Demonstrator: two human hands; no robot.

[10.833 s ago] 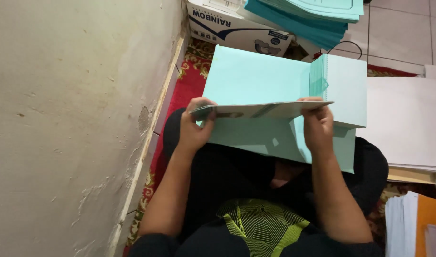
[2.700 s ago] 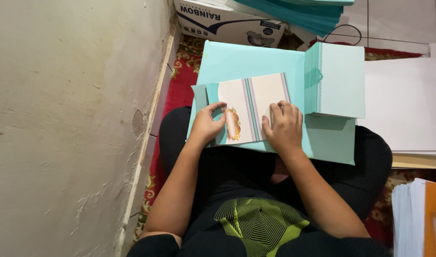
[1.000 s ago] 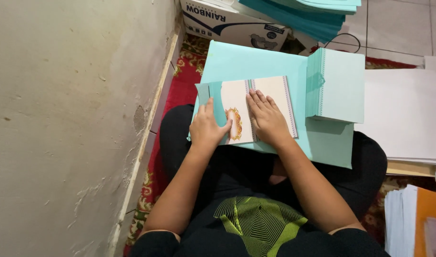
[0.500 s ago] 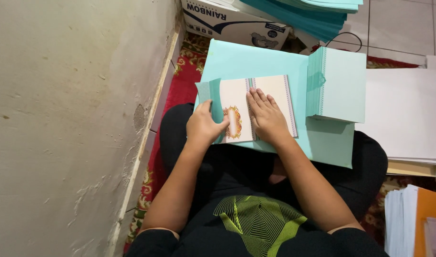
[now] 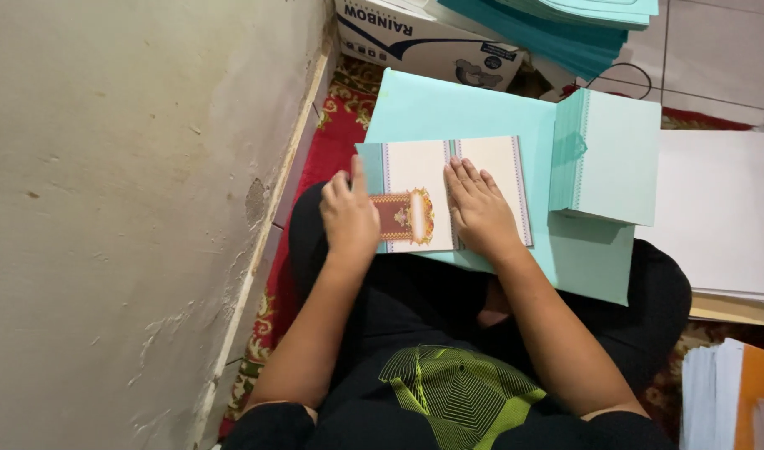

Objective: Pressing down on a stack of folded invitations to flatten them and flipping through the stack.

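Observation:
A folded cream card (image 5: 419,171) with a red and gold ornament and pale blue striped edges lies on a large mint-green sheet (image 5: 465,104) across my lap. My left hand (image 5: 348,212) rests flat on the card's left part, covering some of the ornament. My right hand (image 5: 479,208) presses flat on the card's right half, fingers together and pointing away from me. A stack of mint-green cards (image 5: 607,154) sits on the sheet just right of my right hand.
A plaster wall (image 5: 132,208) runs close on the left. A white cardboard box (image 5: 423,42) and stacked teal sheets (image 5: 565,25) lie ahead. White sheets (image 5: 723,217) lie to the right, more paper and an orange sheet (image 5: 753,392) at lower right. A red patterned rug (image 5: 332,125) covers the floor.
Earlier I held the folded paper up in both hands; it now lies flat on the sheet. In the last second my hands shifted slightly on the card, left hand sliding toward its left edge.

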